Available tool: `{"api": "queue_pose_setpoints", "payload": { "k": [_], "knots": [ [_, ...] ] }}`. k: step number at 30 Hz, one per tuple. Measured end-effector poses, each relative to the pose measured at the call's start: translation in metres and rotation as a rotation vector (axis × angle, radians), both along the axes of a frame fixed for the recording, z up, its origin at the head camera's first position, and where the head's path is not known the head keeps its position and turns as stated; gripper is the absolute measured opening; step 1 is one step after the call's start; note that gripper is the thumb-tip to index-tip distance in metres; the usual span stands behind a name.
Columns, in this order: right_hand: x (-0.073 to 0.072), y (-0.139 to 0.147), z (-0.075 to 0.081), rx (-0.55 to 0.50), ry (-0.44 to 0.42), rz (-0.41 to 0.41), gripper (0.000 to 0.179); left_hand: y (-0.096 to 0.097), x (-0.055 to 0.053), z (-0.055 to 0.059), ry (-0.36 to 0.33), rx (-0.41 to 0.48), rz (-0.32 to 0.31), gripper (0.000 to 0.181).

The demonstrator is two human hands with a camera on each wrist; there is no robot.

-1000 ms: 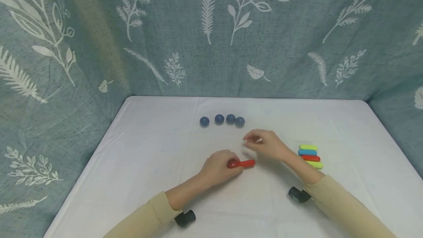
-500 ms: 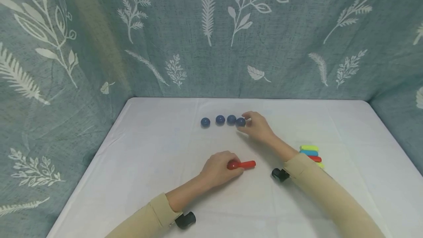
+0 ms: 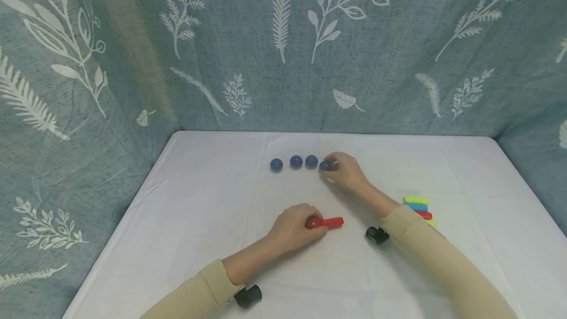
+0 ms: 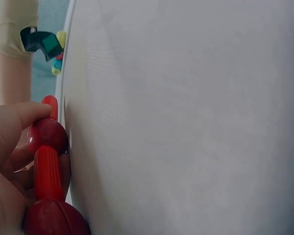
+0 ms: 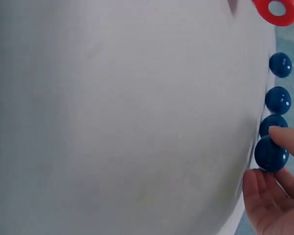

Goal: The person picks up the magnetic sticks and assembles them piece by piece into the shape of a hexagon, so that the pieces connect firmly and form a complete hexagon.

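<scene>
My left hand (image 3: 294, 228) grips a red ball-and-rod piece over the near middle of the white table. Its red ball (image 4: 48, 136) sits between my thumb and fingers, with one red rod (image 3: 332, 222) pointing right. In the left wrist view another ribbed rod (image 4: 48, 171) and a second red ball (image 4: 55, 218) lie along my palm. Further back, my right hand (image 3: 345, 171) pinches the rightmost dark blue ball (image 5: 271, 153) between thumb and fingers. Three more blue balls, the nearest of them this ball (image 3: 311, 161), stand in a row to its left.
Several coloured rods, with a yellow-green one (image 3: 415, 200) and a blue one (image 3: 416, 207) among them, lie at the right, partly behind my right sleeve (image 3: 436, 245). The white table (image 3: 212, 186) ends at a patterned green-blue curtain (image 3: 248, 48).
My right hand has reached back and left to the blue balls and taken hold of the rightmost one, shifting it slightly from its neighbour. My left hand keeps its hold on the red piece.
</scene>
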State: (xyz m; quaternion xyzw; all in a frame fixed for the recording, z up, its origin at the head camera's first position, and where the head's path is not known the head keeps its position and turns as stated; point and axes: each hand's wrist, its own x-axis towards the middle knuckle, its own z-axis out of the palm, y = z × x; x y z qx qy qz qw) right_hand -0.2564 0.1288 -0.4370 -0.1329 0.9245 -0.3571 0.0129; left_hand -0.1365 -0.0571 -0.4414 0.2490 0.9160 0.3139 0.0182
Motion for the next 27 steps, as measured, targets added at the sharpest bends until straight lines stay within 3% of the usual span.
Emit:
{"api": "queue_pose_setpoints", "payload": {
  "k": [8,18,27],
  "knots": [
    [0.027,0.020,0.005,-0.082,-0.063,0.068,0.041,-0.004,-0.001,-0.001,-0.015,0.026,-0.009,0.015],
    [0.067,0.044,0.003,-0.093,-0.146,0.188,0.041,-0.010,-0.001,-0.005,0.006,0.035,-0.019,0.015],
    [0.085,0.064,-0.002,-0.117,-0.175,0.278,0.043,-0.012,-0.002,-0.004,0.007,0.054,-0.021,0.014]
  ]
}}
